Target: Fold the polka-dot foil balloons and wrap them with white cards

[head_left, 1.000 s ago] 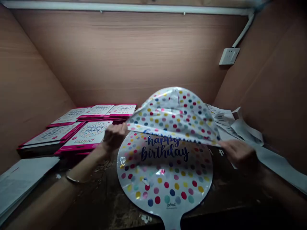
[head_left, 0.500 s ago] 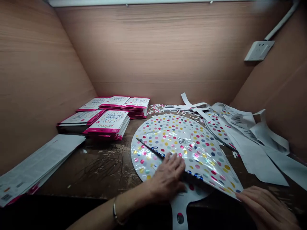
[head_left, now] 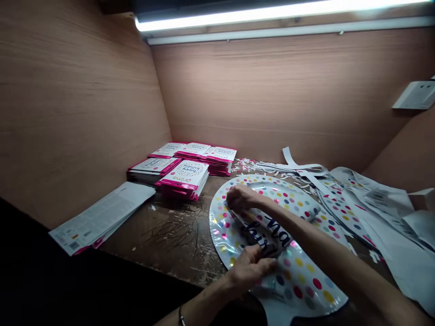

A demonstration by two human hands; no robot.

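Observation:
A flat foil balloon (head_left: 299, 271), white with coloured dots and dark-blue lettering, lies partly folded on the table. My right hand (head_left: 243, 198) reaches across from the lower right and is closed on the balloon's far-left edge. Closer to me, my left hand (head_left: 249, 268) is closed on the near side of the fold, its thumb on top. Between the hands the foil is creased, and part of the lettering shows. Underneath, a round dotted foil sheet (head_left: 217, 226) spreads out, with a white tail at the near edge.
Stacked pink-and-white packets (head_left: 185, 174) stand at the back left. Long printed sleeves (head_left: 105, 215) lie along the left edge. White strips (head_left: 302, 168) and paper scraps are at the back. Loose white sheets (head_left: 384, 244) and another dotted foil piece (head_left: 343, 206) are at the right.
My right hand has gone from the near-right corner to the far-left edge of the balloon. The fold has shifted, baring the lettering. The camera view has swung left and up.

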